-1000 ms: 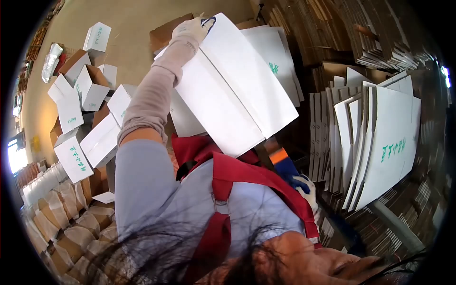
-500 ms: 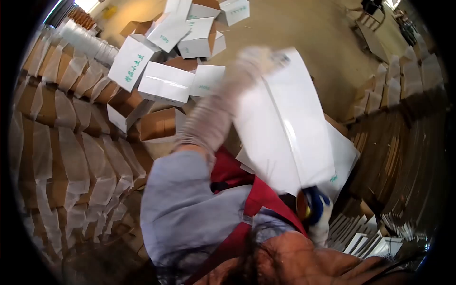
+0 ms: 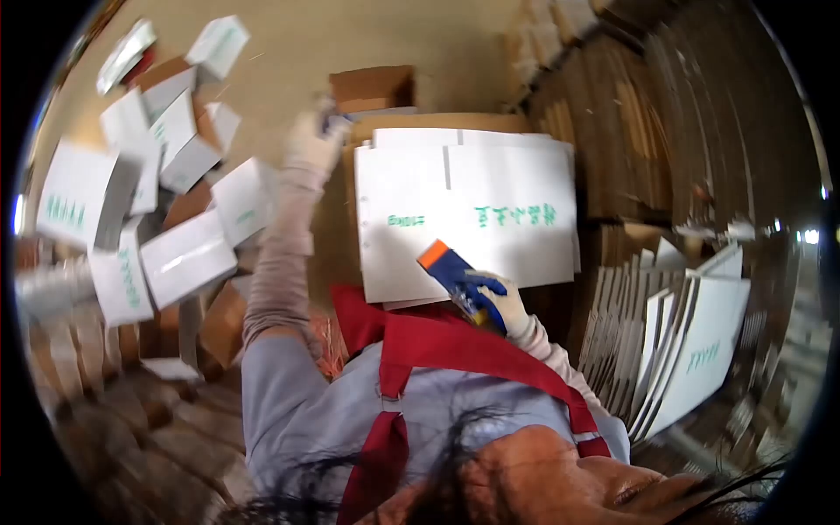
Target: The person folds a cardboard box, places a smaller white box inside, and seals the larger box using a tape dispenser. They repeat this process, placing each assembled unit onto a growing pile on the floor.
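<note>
My left hand [image 3: 317,138], in a pale glove with blue at the fingers, is stretched forward left of a stack of flat white cartons [image 3: 516,254] with green writing. Its fingers are smeared by motion, so its grip is unclear. An open brown-lined box [image 3: 372,87] lies just beyond it. My right hand [image 3: 503,302], in a white and blue glove, is closed round a blue tape dispenser [image 3: 455,269] with an orange end, over the stack's near edge.
Several folded white boxes [image 3: 188,255] lie heaped on the floor [image 3: 289,44] at the left. Upright flat white cartons [image 3: 700,350] lean together at the right. Bundles of brown cardboard [image 3: 700,114] stand at the upper right.
The view has swung, so the box heap appears farther left. The large white carton is no longer raised between my hands; the flat stack shows instead. My right hand with the dispenser appears farther up and left.
</note>
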A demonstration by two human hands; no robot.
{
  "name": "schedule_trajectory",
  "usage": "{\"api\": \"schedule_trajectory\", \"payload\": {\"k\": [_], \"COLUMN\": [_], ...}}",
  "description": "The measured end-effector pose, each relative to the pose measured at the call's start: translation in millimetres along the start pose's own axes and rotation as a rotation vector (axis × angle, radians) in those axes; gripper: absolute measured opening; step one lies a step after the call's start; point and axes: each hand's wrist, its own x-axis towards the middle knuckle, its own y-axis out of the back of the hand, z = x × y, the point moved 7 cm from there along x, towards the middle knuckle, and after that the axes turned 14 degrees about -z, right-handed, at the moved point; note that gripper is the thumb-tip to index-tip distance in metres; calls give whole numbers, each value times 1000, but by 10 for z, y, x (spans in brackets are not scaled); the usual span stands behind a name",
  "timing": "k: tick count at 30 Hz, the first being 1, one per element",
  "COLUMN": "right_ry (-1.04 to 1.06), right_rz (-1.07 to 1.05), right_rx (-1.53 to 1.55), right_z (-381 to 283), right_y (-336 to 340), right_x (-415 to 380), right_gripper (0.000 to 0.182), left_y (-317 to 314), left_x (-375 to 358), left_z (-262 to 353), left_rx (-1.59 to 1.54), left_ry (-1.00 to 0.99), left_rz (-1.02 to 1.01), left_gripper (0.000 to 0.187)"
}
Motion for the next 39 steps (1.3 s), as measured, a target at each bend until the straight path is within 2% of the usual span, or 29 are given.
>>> {"api": "schedule_trajectory", "payload": {"k": [1,3,4,6,7,9,10,11,14,16,17,18,19,21,23,25,28,29,30,31,33,34,35,37,39], "right_ry": [-22,-34,-45,-53,-61,-121,-119,-101,32,58,102,176,253,518,571,692,647,711,648,572,377,283,185,-59,-203], "right_rz": [106,242,288,489,532,744,825,842,926,1004,1033,1055,1075,1030,1047,1060,825,622,553,490,559,568,575,440,281], "right_rx": [49,-14,-15,291,296,217,162,173,205,68,15,-60,-136,-241,-189,-354,-463,-406,-369,-331,-847,-1119,-1388,-1523,-1608], "right_z": [204,206,182,278,333,441,451,441,305,381,209,5,-243,-933,-1390,-1828,-2355,-2439,-2437,-2390,-2342,-2292,-2254,-2121,-2001], "right_y": [96,178,176,197,173,270,276,248,333,562,677,783,869,930,981,1057,1065,1069,1105,1120,1124,1031,890,629,416], "right_x": [-216,-581,-749,-1129,-1315,-1784,-1951,-2055,-2413,-2759,-2838,-2940,-3034,-3133,-3300,-3343,-2948,-2692,-2402,-2071,-1390,-1048,-708,-92,375], "right_gripper": [31,31,31,32,32,32,32,32,32,33,34,34,35,35,33,33,33,33,33,32,30,30,31,41,48], "left_y": [-707,-1887,-2247,-2975,-3216,-3397,-3489,-3539,-3346,-3040,-2839,-2731,-2696,-2536,-2173,-1777,-1486,-1449,-1465,-1538,-1507,-1407,-1420,-1592,-1868], "left_x": [250,548,677,868,972,941,960,1026,1125,1055,944,764,535,-46,-727,-1197,-1535,-1633,-1653,-1580,-1430,-1379,-1368,-1443,-1963], "left_z": [-42,106,119,88,-63,-67,-165,-261,-235,330,597,810,1002,1456,2011,2379,2455,2419,2290,2088,1954,2022,2031,2025,2245], "left_rx": [-9,632,620,1007,1021,1110,1059,1023,903,954,980,935,938,844,971,1033,1164,1177,1165,1320,1423,1475,1472,1342,1076], "left_ry": [-87,-128,-161,-181,-168,-146,-160,-174,-144,-152,-131,-144,-254,-417,-472,-475,-852,-957,-1053,-971,-817,-659,-658,-749,-1000], "left_rz": [-239,-463,-496,-571,-634,-641,-674,-696,-736,-754,-789,-932,-1010,-1072,-1061,-1026,-801,-682,-530,-498,-336,-327,-318,-466,-618], "left_gripper": [63,77,77,86,94,91,86,80,73,68,64,72,76,69,63,50,32,27,24,25,27,30,30,33,20]}}
